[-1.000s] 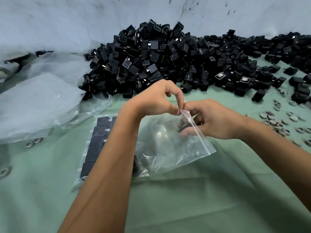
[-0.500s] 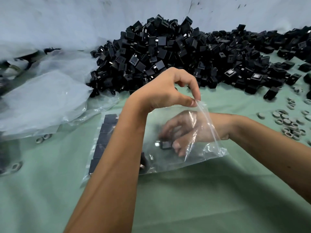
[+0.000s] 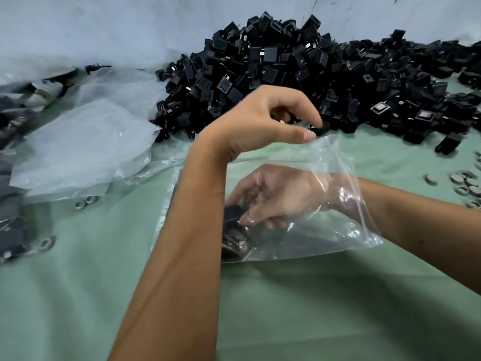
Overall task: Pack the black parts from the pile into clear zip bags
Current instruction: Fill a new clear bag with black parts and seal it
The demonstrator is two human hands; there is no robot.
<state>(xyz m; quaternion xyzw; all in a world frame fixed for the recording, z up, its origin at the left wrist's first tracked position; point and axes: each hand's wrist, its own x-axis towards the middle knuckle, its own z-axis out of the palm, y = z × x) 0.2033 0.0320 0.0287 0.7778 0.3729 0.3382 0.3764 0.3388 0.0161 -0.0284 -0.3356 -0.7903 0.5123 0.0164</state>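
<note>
Both hands at zip bag mouth, rt inside.

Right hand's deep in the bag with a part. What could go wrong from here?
1. The left hand holds the clear zip bag by only a pinch at its mouth; a slip would likely collapse the opening onto the right hand.
2. The black part sits loosely and may tip over.

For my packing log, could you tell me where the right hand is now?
In the head view, right of centre, the right hand is inside the clear zip bag, below the left hand.
</note>
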